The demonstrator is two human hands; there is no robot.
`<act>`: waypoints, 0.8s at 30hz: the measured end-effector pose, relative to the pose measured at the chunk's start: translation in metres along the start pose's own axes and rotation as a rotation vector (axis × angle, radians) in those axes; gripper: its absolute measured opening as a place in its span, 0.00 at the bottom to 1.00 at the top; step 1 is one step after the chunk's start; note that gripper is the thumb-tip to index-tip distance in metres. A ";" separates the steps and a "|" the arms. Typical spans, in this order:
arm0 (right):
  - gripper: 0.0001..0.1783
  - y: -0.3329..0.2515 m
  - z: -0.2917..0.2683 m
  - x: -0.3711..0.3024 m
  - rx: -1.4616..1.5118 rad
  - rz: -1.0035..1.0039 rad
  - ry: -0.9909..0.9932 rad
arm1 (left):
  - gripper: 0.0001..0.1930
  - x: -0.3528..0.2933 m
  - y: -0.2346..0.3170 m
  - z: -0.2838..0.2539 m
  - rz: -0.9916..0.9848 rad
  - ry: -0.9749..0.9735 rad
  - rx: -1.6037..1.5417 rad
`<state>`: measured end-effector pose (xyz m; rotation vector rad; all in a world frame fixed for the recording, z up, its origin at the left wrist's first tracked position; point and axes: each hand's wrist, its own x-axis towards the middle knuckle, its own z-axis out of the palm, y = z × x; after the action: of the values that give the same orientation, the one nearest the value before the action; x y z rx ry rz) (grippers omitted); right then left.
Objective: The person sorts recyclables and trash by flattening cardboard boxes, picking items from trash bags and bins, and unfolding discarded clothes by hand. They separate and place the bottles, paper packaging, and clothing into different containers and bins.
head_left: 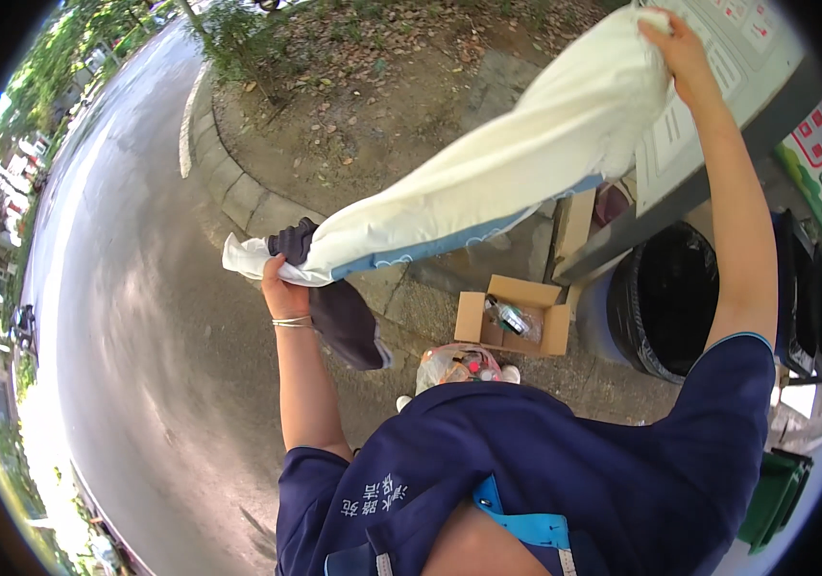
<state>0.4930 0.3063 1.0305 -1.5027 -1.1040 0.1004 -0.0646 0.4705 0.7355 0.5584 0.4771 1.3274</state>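
Observation:
A long white cloth (488, 168) with a blue lower edge is stretched diagonally between my hands. My right hand (682, 53), raised at the upper right, pinches its far end. At the left, my left hand (286, 296) grips the gathered other end, fingers closed. A dark grey cloth (346, 326) is bunched in the same grip, part of it showing above the hand and part hanging below. Whether the white cloth is a garment or a cover, I cannot tell.
An open cardboard box (555, 329) with plastic packaging stands on the pavement. Nearer is a clear bag (459, 365) of mixed items. To the right are a black-lined bin (665, 298), a signboard (718, 86) and a green bin (776, 499). A kerb (238, 192) curves beside the road.

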 end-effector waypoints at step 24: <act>0.16 0.012 0.221 -0.139 -0.099 -0.355 -0.955 | 0.26 -0.005 0.071 0.138 -0.246 -0.311 0.272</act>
<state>0.2870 0.3769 0.8864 -1.3191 -2.1420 0.5628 -0.0342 0.4616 0.8870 0.8864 0.4545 0.9255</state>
